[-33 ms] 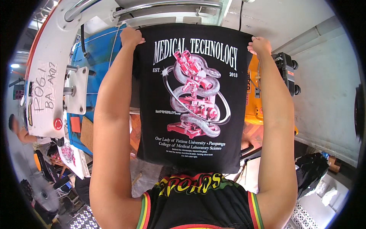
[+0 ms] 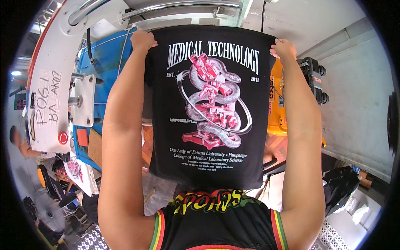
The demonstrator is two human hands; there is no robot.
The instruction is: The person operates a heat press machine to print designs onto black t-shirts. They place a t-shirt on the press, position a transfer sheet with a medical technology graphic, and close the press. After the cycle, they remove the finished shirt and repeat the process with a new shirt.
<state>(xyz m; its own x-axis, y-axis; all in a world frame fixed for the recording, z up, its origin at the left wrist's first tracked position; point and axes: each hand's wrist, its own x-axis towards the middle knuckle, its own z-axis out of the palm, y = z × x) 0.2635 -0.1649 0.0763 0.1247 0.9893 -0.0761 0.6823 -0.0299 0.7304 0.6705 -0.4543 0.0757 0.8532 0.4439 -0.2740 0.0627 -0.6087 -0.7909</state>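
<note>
A black T-shirt (image 2: 166,137) hangs spread out in front of me, its printed side towards me. White lettering and a pink microscope with a grey snake coiled round it make up the print. At the shirt's upper left corner, the fingers of my left hand (image 2: 143,40) are closed on the cloth. My right hand (image 2: 285,49) pinches the upper right corner in the same way. Both arms are stretched forward, and the top edge runs nearly straight between the hands. The lower edge hangs close to my chest.
At left stands a white machine (image 2: 52,91) with a red button and a metal bracket, beside a blue board (image 2: 109,58). An orange machine (image 2: 277,118) is behind my right forearm. Dark cloth (image 2: 339,187) lies at right. A fan (image 2: 49,213) and another person's arm (image 2: 28,149) show at far left.
</note>
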